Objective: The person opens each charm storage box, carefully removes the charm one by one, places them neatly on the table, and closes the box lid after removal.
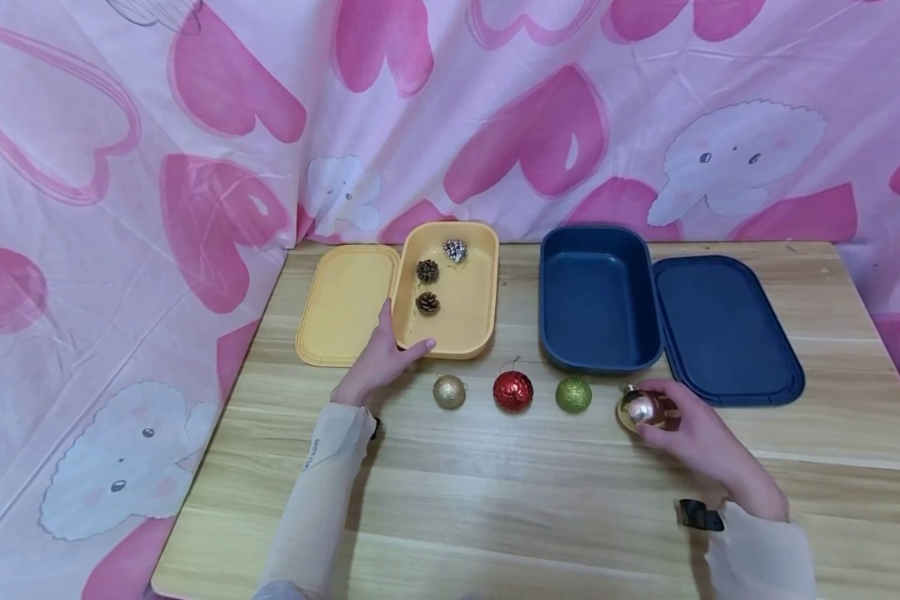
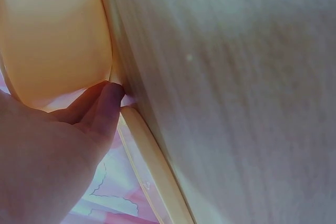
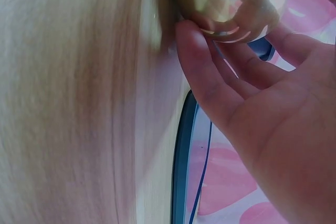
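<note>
My right hand (image 1: 686, 421) grips a shiny gold Christmas ball (image 3: 226, 3) with thumb and fingers around its sides, low over the table near the blue box's front right corner. Spread at the front left corner of the yellow box (image 1: 468, 329), my left hand (image 1: 382, 354) touches it, thumb at the front rim and fingers along the left side. Several pine cones (image 1: 427, 303) lie in that box, one of them white-tipped. Between the hands, a glittery pale gold ball (image 1: 449, 392), a red ball (image 1: 512, 392) and a green ball (image 1: 573, 394) sit in a row.
An open dark blue box (image 1: 600, 300) with bare floor stands right of the yellow one. Its blue lid (image 1: 731, 329) lies to its right, and the yellow lid (image 1: 348, 304) lies left of the yellow box. A pink heart-patterned cloth (image 1: 525, 133) hangs behind the wooden table (image 1: 540, 508).
</note>
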### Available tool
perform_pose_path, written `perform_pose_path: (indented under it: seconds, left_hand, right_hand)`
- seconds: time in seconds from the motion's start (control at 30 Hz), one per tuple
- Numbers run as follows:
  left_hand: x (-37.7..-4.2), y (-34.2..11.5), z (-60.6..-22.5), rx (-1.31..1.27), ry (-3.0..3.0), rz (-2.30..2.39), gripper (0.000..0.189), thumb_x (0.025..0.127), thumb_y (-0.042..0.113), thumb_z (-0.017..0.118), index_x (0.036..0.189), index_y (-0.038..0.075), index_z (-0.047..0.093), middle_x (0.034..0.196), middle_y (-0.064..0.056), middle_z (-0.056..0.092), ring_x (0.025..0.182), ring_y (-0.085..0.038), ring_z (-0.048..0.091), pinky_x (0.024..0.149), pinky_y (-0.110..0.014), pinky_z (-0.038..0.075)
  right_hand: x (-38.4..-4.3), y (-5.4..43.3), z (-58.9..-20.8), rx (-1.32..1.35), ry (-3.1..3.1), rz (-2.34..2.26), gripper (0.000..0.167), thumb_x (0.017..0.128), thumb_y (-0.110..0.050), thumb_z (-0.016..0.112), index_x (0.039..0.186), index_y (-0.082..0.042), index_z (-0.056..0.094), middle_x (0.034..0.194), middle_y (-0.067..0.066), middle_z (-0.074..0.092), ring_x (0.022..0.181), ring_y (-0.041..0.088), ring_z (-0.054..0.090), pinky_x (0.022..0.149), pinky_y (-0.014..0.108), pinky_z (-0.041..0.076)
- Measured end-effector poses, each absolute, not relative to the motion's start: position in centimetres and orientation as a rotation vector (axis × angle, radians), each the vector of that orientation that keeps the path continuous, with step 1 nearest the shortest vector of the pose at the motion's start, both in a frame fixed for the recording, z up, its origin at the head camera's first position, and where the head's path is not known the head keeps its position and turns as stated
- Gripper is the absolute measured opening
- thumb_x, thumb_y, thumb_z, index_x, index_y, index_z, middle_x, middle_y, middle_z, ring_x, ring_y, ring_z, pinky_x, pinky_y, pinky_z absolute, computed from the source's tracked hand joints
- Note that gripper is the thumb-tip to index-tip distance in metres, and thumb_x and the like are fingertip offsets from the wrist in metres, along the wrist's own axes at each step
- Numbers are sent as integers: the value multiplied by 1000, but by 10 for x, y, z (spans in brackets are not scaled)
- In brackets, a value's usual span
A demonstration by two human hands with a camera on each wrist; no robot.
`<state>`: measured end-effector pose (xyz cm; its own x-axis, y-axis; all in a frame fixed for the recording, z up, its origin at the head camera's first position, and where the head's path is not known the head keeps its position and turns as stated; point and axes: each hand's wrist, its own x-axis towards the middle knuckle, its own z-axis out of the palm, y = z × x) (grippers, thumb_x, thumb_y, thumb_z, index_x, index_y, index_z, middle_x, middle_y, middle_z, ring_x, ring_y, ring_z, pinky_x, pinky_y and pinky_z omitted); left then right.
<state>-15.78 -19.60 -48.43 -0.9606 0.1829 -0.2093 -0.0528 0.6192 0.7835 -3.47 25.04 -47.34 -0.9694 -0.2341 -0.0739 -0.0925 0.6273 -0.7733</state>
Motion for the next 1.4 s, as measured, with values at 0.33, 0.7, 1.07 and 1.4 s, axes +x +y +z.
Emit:
perform_pose_path:
  seconds: [0.33, 0.7, 1.07, 1.4]
  left_hand:
    - [-160, -195, -485, 93, 2588, 1218, 121, 81, 61, 67, 153, 7, -13, 158, -28, 11, 147, -35, 19, 121, -46, 18]
    - [-161, -195, -486, 105, 2593, 1218, 120, 81, 61, 66, 153, 7, -13, 160, -26, 8, 148, -33, 17, 121, -45, 18]
    - [-161, -196, -487, 98, 2592, 1213, 120, 81, 60, 67, 153, 6, -13, 159, -27, 9, 148, -33, 17, 121, -45, 18]
    - [-160, -197, -488, 80, 2592, 1207, 123, 79, 63, 67, 153, 7, -13, 159, -27, 10, 148, -34, 17, 121, -45, 18]
  right_hand:
    - [-36, 251, -472, -263, 2684, -1250, 46, 84, -6, 71, 126, 3, 52, 112, 16, 60, 89, -4, 50, 73, 17, 50]
    - [-38, 250, -473, -287, 2671, -1266, 47, 88, -5, 67, 130, 5, 48, 118, 21, 57, 93, -9, 48, 74, 18, 51]
    - [-40, 246, -475, -244, 2686, -1241, 46, 90, -16, 68, 129, 1, 51, 117, 17, 60, 96, -3, 51, 77, 21, 52]
    - [-42, 239, -478, -253, 2684, -1236, 44, 90, -16, 68, 127, 2, 51, 119, 17, 59, 96, -2, 52, 77, 22, 52]
